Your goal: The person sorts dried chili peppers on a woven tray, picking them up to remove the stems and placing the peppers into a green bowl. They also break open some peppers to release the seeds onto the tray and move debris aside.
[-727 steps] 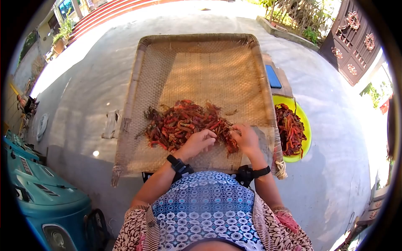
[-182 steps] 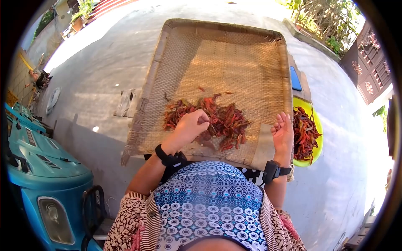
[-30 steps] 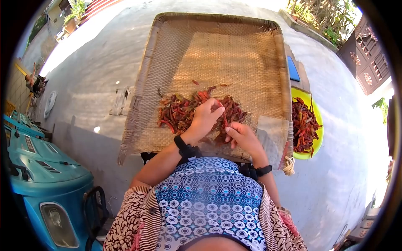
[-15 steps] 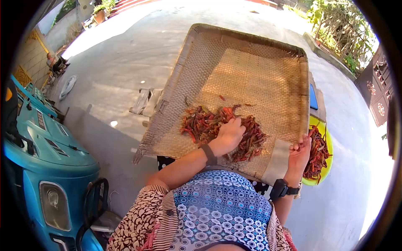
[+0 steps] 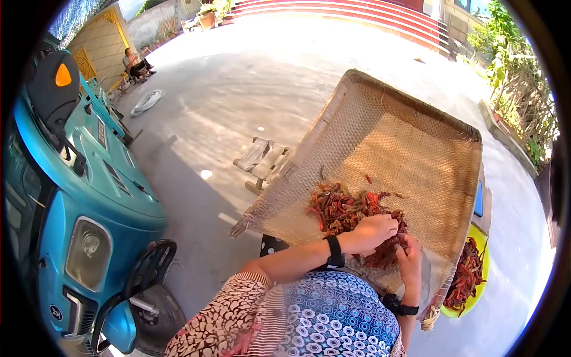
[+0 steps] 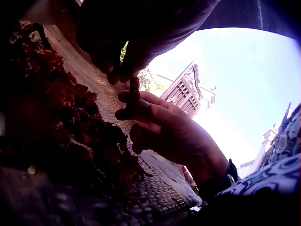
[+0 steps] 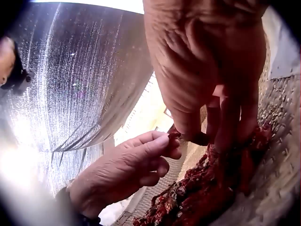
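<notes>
Red chilli [image 6: 135, 87] sits pinched in my left hand [image 5: 372, 231] and right hand [image 5: 410, 262], fingertips nearly closed, pile [image 5: 345, 212] just below them on the woven tray [image 5: 410, 149]; probably brittle, so a hard tug could snap it, scattering bits.

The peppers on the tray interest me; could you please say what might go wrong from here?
The pepper between the left hand and right hand might slip or snap. The pile lies toward the near edge of the tray, so bits could drop off. The bowl looks full, so some might spill if bumped.
</notes>
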Demonstrator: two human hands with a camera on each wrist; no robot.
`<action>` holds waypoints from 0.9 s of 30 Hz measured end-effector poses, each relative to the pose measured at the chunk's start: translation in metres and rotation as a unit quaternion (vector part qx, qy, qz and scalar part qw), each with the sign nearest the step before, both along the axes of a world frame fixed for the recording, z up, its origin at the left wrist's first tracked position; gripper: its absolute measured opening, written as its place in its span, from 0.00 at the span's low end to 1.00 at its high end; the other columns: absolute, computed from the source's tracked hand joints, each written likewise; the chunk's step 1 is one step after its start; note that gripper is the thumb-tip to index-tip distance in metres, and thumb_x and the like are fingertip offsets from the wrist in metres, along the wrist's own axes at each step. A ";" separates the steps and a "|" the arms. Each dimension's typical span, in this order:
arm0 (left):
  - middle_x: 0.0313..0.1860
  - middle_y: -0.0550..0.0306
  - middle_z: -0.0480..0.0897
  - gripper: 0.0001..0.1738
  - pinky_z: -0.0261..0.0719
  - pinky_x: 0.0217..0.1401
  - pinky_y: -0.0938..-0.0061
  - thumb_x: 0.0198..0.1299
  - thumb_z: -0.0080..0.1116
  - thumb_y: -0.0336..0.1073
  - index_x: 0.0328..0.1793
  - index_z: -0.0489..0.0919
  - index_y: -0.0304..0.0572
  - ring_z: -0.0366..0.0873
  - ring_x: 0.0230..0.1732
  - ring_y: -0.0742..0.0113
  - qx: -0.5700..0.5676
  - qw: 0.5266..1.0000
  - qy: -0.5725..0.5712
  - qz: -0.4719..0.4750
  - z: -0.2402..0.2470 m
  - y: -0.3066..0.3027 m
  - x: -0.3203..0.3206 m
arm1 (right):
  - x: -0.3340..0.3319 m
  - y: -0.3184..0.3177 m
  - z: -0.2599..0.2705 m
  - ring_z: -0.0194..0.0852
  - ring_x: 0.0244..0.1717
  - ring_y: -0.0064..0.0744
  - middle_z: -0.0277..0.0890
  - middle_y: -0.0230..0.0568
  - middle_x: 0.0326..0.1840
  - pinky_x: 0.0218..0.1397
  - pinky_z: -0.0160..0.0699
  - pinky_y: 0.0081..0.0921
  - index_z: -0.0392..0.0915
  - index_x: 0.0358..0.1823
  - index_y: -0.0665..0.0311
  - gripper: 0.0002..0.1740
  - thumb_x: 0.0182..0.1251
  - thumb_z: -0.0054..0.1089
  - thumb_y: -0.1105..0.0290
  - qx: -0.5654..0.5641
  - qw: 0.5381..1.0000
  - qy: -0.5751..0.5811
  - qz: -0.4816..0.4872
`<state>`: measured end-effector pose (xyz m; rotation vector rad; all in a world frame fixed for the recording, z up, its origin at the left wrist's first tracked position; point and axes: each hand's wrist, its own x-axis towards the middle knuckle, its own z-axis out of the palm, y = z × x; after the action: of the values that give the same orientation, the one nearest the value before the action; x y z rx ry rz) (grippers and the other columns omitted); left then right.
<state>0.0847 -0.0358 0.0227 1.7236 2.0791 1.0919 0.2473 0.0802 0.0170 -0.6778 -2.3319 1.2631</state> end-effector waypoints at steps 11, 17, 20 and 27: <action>0.51 0.50 0.75 0.08 0.73 0.56 0.60 0.59 0.60 0.33 0.45 0.82 0.45 0.69 0.56 0.47 -0.037 0.994 0.102 0.024 -0.011 0.016 -0.004 | 0.033 0.056 -0.003 0.66 0.22 0.16 0.75 0.28 0.34 0.31 0.69 0.14 0.77 0.55 0.63 0.15 0.72 0.57 0.63 -0.247 0.948 0.142 -0.141; 0.54 0.46 0.74 0.09 0.69 0.58 0.57 0.54 0.63 0.29 0.42 0.81 0.43 0.68 0.56 0.46 0.005 0.988 0.155 0.018 -0.032 0.028 -0.002 | 0.062 0.098 0.001 0.68 0.33 0.14 0.76 0.23 0.42 0.36 0.69 0.14 0.74 0.62 0.59 0.20 0.75 0.54 0.58 -0.450 0.757 0.429 -0.201; 0.54 0.45 0.74 0.12 0.69 0.58 0.57 0.53 0.64 0.28 0.45 0.77 0.41 0.68 0.57 0.46 -0.030 0.984 0.177 0.020 -0.035 0.035 -0.003 | 0.058 0.083 -0.014 0.69 0.33 0.17 0.76 0.25 0.43 0.34 0.71 0.18 0.74 0.61 0.59 0.18 0.75 0.54 0.62 -0.451 0.800 0.359 -0.168; 0.48 0.44 0.74 0.24 0.73 0.52 0.54 0.47 0.66 0.29 0.52 0.73 0.39 0.74 0.49 0.41 -0.047 0.994 0.066 0.078 -0.014 0.033 -0.006 | 0.010 0.013 -0.011 0.72 0.29 0.20 0.77 0.30 0.37 0.31 0.72 0.20 0.76 0.52 0.61 0.10 0.73 0.55 0.67 -0.455 0.868 0.183 -0.078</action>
<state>0.0786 -0.0023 0.0082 1.6541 2.3399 0.9265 0.2575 0.0931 0.0060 -0.7720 -1.2582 2.1793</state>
